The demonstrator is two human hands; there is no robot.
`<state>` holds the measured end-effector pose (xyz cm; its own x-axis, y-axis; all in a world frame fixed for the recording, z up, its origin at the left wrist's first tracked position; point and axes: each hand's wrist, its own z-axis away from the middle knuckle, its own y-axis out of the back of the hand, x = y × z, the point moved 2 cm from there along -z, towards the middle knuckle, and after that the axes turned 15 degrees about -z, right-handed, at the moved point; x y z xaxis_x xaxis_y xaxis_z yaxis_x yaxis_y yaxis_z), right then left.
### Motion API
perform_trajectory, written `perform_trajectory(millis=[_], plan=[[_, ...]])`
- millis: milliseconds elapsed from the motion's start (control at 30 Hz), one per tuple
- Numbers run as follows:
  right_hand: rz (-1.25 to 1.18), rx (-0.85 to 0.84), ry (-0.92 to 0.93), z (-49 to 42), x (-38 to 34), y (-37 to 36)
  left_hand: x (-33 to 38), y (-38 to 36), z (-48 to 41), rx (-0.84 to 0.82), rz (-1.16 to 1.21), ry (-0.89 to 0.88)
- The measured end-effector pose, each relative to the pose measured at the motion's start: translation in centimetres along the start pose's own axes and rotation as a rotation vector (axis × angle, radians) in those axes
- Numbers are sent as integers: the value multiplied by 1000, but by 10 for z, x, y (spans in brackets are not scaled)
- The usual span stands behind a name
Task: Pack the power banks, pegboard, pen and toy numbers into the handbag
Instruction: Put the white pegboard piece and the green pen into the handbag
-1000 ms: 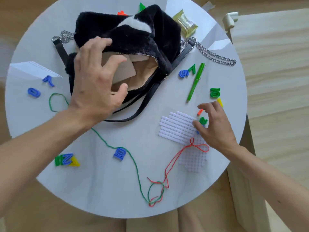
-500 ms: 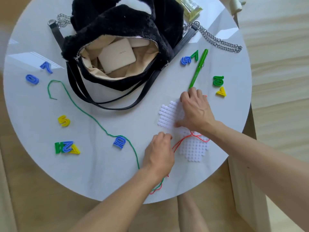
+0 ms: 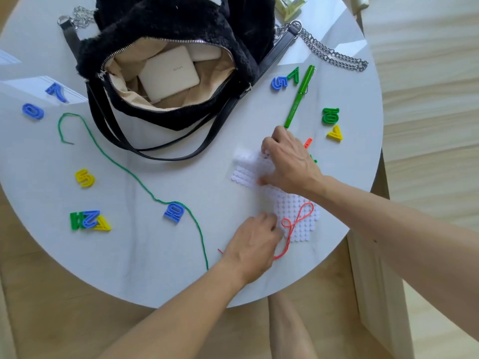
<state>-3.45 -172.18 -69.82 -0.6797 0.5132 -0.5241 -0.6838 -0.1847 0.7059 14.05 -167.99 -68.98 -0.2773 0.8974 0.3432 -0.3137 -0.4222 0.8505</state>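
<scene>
The black furry handbag [image 3: 168, 24] lies open at the back of the round white table [image 3: 145, 265]. Inside it rest a white power bank [image 3: 168, 73] and a second one [image 3: 204, 54] behind. My right hand [image 3: 290, 164] grips the far part of the white pegboard [image 3: 298, 211], whose left corner looks lifted and blurred. My left hand [image 3: 252, 244] has its fingertips curled on the pegboard's near-left edge. The green pen [image 3: 300, 94] lies just beyond my right hand. Toy numbers are scattered: blue 5 [image 3: 279, 82], green one [image 3: 330, 115], yellow 5 [image 3: 85, 178], blue one [image 3: 174, 212].
A green string [image 3: 140, 177] winds across the table's middle and a red string [image 3: 295, 224] loops over the pegboard. The bag's chain [image 3: 334, 54] trails right; its black straps [image 3: 166, 154] lie in front. A snack packet [image 3: 289, 5] sits at the back. A pale wooden surface [image 3: 427, 73] stands beside the table.
My left hand left the bag's opening and came down to the pegboard's near edge. My right hand slid onto the pegboard, and its far-left corner has risen.
</scene>
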Motion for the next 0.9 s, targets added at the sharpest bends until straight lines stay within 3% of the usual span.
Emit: perform_trajectory(millis=[133,300,500,567,733,833,900], plan=[[-334,75,-8,-5,-1,9,-5,7,-30,62,68,315],[-681,307,-84,-10,-1,37,1,3,-48,72,81,407],[-908,430,-143,-8,5,54,-3,5,-52,95,99,496],[-1011,406,-161,-5,9,58,-4,6,-50,108,239,487],[-1280,412,-200,9,19,71,-12,26,-40,231,894,519],[-1612,439,-262,18,28,82,-18,42,-33,326,1194,554],[-1861,366,-257,23,32,87,-24,54,-30,390,1291,569]])
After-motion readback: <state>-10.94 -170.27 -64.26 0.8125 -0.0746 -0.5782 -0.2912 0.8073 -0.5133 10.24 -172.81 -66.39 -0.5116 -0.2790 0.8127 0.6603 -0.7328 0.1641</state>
